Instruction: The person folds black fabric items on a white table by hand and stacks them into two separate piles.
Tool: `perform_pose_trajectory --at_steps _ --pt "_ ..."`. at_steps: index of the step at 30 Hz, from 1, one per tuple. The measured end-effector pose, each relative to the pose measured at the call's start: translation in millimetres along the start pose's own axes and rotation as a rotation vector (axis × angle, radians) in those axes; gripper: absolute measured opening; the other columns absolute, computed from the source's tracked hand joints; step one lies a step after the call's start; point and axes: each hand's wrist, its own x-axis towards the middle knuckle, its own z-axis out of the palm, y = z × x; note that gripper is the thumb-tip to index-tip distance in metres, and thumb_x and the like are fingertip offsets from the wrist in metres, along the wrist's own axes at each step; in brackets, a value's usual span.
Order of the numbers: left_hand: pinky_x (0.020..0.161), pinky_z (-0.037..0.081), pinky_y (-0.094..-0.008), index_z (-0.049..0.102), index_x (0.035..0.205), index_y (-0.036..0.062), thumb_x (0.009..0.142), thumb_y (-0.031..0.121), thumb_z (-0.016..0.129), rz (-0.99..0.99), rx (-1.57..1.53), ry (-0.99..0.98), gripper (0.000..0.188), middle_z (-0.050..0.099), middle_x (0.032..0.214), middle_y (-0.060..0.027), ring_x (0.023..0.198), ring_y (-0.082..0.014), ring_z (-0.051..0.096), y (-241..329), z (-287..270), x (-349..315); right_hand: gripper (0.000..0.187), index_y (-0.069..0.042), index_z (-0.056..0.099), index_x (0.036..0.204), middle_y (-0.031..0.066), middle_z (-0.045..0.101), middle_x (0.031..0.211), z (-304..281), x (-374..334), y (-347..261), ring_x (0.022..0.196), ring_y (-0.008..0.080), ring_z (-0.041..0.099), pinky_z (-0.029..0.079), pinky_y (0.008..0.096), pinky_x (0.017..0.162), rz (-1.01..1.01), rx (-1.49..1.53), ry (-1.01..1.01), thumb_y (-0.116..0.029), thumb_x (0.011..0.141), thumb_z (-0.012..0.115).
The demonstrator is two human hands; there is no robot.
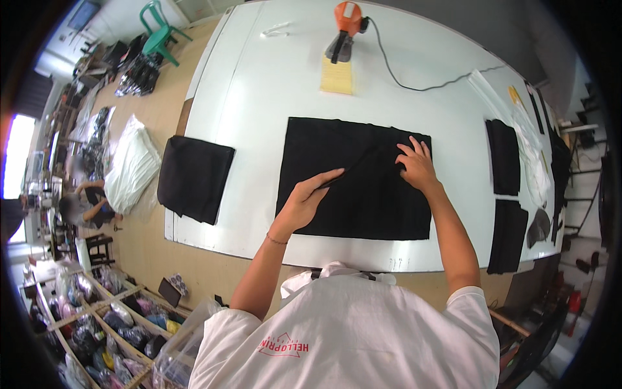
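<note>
Black cloth (pixel 382 207) lies flat mid-way along the white table (pixel 253 91) — the left hand (pixel 308 196) pinches a raised fold, fingers nearly closed, while the right hand (pixel 418 165), fingers spread, seemingly steadies its far-right corner.

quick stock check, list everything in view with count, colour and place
table: 1, white, centre
cloth: 1, black, middle of table
left pile: 1, black, table's left edge
right piles: 2, black, table's right side
tool: 1, orange and grey, far side
cord: 1, grey, right of tool
pad: 1, yellow, at tool's tip
unclear item: 1, white, table's upper left
chair: 1, green, floor, upper left
bundle: 1, white, floor, left
rack: 1, tan, lower left
bags: uncounted, mixed, in rack
person: 1, grey top, far left
shirt: 1, white, lower centre
left grip: 1, bare, on cloth's fold
right grip: 1, bare, on cloth
</note>
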Motion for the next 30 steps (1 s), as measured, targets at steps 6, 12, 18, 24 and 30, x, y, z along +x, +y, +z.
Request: perform_pose_trajectory --at_steps 6,12,18,24,30 --pt "0.054 0.025 -0.0208 0.063 0.127 0.0021 0.097 0.000 0.050 -0.550 -0.269 -0.156 0.033 0.034 0.067 0.0082 0.061 -0.0028 0.028 48.3 -25.4 -69.8 0.010 -0.012 0.068 0.086 0.0059 0.066 0.117 -67.3 -126.7 -31.1 0.131 0.0291 0.047 0.021 0.0547 0.119 0.099 -0.090 0.022 -0.011 0.077 0.072" --pt "0.063 0.036 -0.0216 0.063 0.125 0.0006 0.101 0.010 0.053 -0.590 -0.401 -0.262 0.028 0.050 0.076 0.0050 0.069 -0.0040 0.041 45.4 -44.8 -180.5 0.016 -0.008 0.070 0.094 0.0161 0.070 0.090 -90.9 -281.9 -108.3 0.093 0.0352 0.066 0.047 0.0473 0.093 0.283 0.264 -0.407 -0.018 0.081 0.065" --pt "0.090 0.047 -0.0294 0.061 0.128 -0.0006 0.100 0.020 0.059 -0.870 -0.014 -0.495 0.035 0.067 0.114 -0.0117 0.097 -0.0171 0.062 -3.7 -19.3 -281.9 0.027 -0.007 0.070 0.102 0.0159 0.070 0.105 22.9 -367.8 -146.2 0.100 0.0341 0.065 0.052 0.0440 0.087 0.164 0.331 -0.588 -0.024 0.083 0.066" --pt "0.088 0.051 -0.0354 0.061 0.126 -0.0020 0.095 0.020 0.063 -0.683 0.255 -0.381 0.038 0.067 0.118 -0.0212 0.103 -0.0266 0.067 -42.8 8.2 -297.0 0.030 -0.005 0.067 0.107 0.0146 0.071 0.101 97.3 -336.6 -124.5 0.097 0.0301 0.068 0.053 0.0401 0.083 0.244 0.523 -0.492 -0.026 0.085 0.068" --pt "0.081 0.052 -0.0365 0.064 0.119 -0.0026 0.094 0.016 0.062 -0.286 0.348 -0.129 0.030 0.069 0.104 -0.0199 0.095 -0.0317 0.068 -63.2 13.3 -121.8 0.027 -0.005 0.066 0.107 0.0135 0.072 0.097 68.0 -166.1 -44.0 0.090 0.0295 0.070 0.054 0.0399 0.079 0.317 0.734 0.079 -0.023 0.088 0.069"
